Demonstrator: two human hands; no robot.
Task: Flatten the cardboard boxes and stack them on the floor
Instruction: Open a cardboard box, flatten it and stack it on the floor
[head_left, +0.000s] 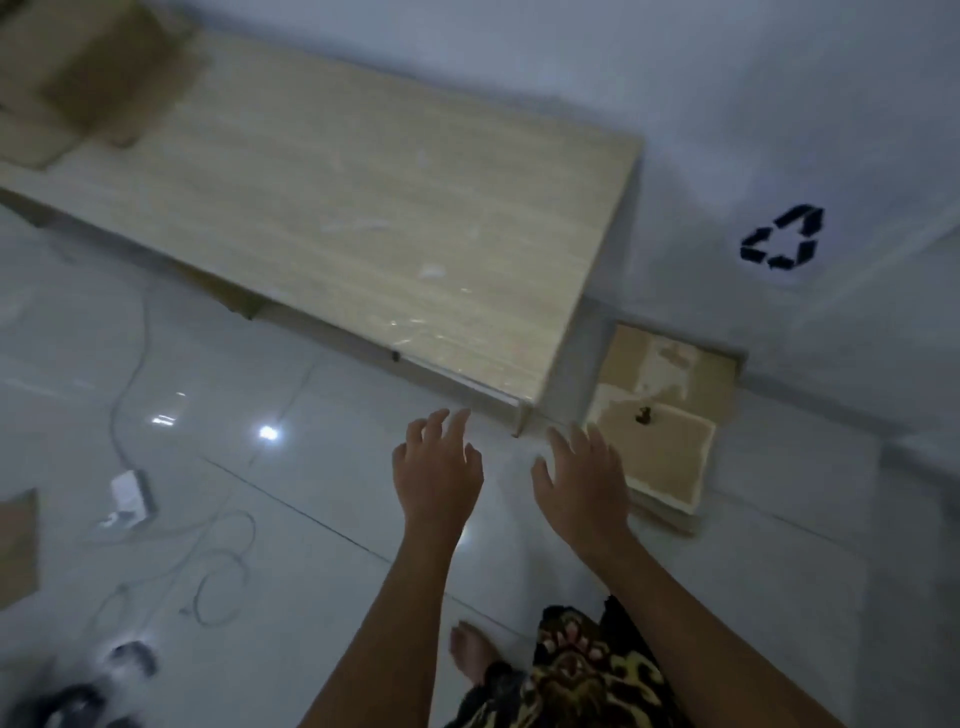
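I see both hands out in front with fingers spread and relaxed, holding nothing: the left hand (439, 467) and, at its 3 o'clock, the right hand (582, 480). Flattened cardboard (670, 415) lies stacked on the floor (311, 467) at 2 o'clock from the right hand, beside the table (363, 208). More cardboard boxes (88, 78) sit at the table's far 10 o'clock end.

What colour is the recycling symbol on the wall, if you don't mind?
The recycling symbol is black on a white wall, seen in the head view.
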